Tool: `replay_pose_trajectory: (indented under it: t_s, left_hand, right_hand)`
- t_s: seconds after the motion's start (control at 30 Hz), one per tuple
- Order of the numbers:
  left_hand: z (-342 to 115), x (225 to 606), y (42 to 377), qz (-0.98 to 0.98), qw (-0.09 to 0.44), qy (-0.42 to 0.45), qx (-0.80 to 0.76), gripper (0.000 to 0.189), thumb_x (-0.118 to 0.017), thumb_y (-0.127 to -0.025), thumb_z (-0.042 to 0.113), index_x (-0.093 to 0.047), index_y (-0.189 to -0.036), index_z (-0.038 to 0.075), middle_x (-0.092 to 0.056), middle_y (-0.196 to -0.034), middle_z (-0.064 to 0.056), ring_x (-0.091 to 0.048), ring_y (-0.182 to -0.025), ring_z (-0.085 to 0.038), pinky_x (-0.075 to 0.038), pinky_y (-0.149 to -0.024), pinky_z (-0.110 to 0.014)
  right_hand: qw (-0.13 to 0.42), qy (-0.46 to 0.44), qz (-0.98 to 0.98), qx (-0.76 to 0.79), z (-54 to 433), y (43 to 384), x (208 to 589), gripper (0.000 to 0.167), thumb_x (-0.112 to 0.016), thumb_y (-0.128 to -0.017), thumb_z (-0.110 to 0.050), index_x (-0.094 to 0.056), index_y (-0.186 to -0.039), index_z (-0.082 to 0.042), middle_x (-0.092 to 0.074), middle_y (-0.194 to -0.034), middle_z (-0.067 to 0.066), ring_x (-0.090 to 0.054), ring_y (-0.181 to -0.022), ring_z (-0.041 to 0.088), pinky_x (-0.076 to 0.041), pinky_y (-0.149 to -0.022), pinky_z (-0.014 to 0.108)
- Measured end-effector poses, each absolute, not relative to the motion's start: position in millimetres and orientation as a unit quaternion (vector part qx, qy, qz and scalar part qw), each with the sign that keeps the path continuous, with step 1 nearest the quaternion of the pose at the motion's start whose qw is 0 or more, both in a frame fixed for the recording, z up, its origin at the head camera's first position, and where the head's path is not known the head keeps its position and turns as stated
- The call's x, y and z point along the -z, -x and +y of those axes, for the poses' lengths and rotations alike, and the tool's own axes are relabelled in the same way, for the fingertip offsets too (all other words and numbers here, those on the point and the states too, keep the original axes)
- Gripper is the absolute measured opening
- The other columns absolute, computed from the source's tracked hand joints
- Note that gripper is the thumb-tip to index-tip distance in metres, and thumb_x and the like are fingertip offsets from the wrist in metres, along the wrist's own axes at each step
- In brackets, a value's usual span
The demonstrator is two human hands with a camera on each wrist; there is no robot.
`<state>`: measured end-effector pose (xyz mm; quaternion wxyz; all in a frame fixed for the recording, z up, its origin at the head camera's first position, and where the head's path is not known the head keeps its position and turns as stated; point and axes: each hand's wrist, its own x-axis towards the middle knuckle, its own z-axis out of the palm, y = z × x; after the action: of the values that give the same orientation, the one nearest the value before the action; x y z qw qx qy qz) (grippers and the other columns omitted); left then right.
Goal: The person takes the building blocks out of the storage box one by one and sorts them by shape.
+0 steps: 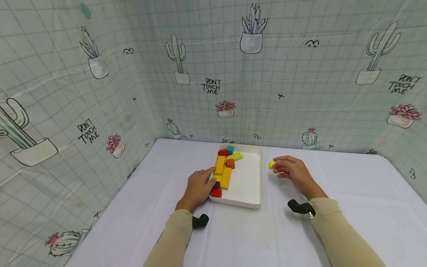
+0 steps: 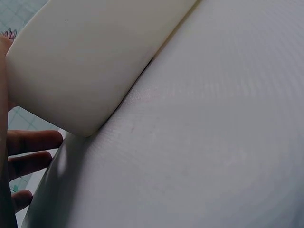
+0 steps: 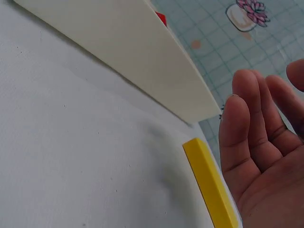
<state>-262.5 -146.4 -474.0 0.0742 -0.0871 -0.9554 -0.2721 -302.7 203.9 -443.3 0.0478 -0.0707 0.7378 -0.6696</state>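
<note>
A white tray (image 1: 247,174) holds colored blocks along its left side, among them a long yellow block (image 1: 225,178), a red block (image 1: 216,193) and an orange block (image 1: 230,163). My left hand (image 1: 199,186) grips the tray's left wall, thumb over the rim; three of its fingers (image 2: 35,141) extend past the tray's corner in the left wrist view. To the right of the tray, my right hand (image 1: 293,172) hovers with loosely bent fingers beside a yellow block (image 3: 209,183) on the table. The fingers partly hide that block in the head view.
A white cloth covers the table (image 1: 233,237). Behind and to the left hangs a grid-patterned curtain (image 1: 267,74) with printed cacti. Black wrist devices (image 1: 200,221) sit on both forearms. A teal block (image 1: 230,150) and a lime block (image 1: 235,157) lie toward the tray's far end.
</note>
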Motion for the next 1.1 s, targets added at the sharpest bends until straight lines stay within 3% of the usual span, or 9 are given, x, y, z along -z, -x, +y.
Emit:
replay_pose_trajectory:
  t_s: [0.23,0.47,0.63,0.87,1.1]
  left_hand:
    - [-147,474,261,-0.953,0.077,0.087,0.28,0.049,-0.058,-0.099,0.032,-0.054,-0.147,0.022,-0.062,-0.135,-0.006,-0.051,-0.122,-0.029,-0.032,-0.112,-0.054]
    - [-146,476,263,-0.952,0.082,0.086,0.282,0.05,-0.058,-0.098,0.033,-0.054,-0.147,0.023,-0.062,-0.134,-0.006,-0.052,-0.122,-0.029,-0.032,-0.112,-0.055]
    - [-146,476,262,-0.951,0.076,0.091,0.284,0.05,-0.058,-0.099,0.033,-0.053,-0.147,0.022,-0.062,-0.134,-0.007,-0.051,-0.122,-0.029,-0.032,-0.112,-0.055]
    - [-149,475,259,-0.955,0.08,0.076,0.276,0.05,-0.059,-0.097,0.033,-0.055,-0.146,0.023,-0.062,-0.134,-0.006,-0.052,-0.123,-0.029,-0.031,-0.112,-0.055]
    - [-144,474,263,-0.955,0.077,0.089,0.273,0.05,-0.058,-0.098,0.034,-0.054,-0.147,0.023,-0.062,-0.134,-0.005,-0.053,-0.122,-0.028,-0.032,-0.112,-0.055]
  right_hand:
    - [0.06,0.085,0.728,0.678,181,307,436,0.037,-0.056,-0.101,-0.018,-0.056,-0.126,0.009,-0.069,-0.099,0.008,-0.068,-0.087,0.017,-0.058,-0.077,0.03]
    - [0.099,0.089,0.749,0.649,148,315,421,0.036,-0.053,-0.103,-0.022,-0.058,-0.128,0.004,-0.065,-0.116,0.021,-0.068,-0.098,0.027,-0.058,-0.083,0.032]
    - [0.123,0.07,0.773,0.619,127,322,420,0.039,-0.052,-0.103,-0.023,-0.058,-0.131,0.003,-0.063,-0.123,0.024,-0.065,-0.106,0.034,-0.057,-0.086,0.033]
    - [0.154,0.116,0.822,0.536,98,323,423,0.039,-0.056,-0.101,-0.023,-0.062,-0.13,0.003,-0.067,-0.119,0.02,-0.068,-0.102,0.031,-0.058,-0.085,0.036]
    - [0.183,0.101,0.841,0.498,90,329,429,0.032,-0.061,-0.098,-0.021,-0.067,-0.124,-0.003,-0.071,-0.107,0.01,-0.067,-0.092,0.023,-0.058,-0.08,0.033]
